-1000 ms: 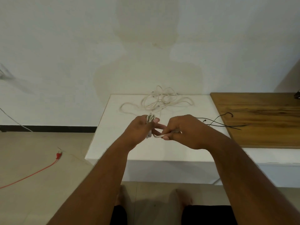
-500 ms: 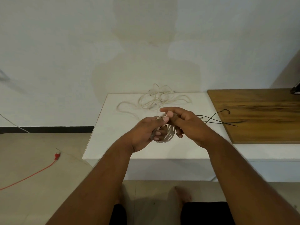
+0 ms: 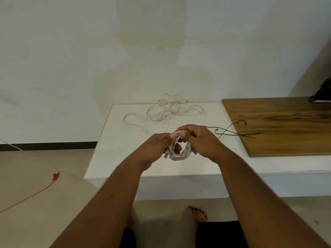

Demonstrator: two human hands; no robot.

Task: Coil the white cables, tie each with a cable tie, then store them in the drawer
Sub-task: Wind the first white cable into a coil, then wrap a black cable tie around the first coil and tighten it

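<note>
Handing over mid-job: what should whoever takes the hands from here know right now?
Hands: the left hand grips the coiled white cable near its top; the right hand pinches the same coil beside it, above the white table.
Things: tangled white cables lie loose at the table's back; black cable ties lie to the right, across the table and the wooden board.
Done: one cable coiled, no tie seen on it.
Left: tie it, coil and tie the rest, store all. No drawer in view.
</note>
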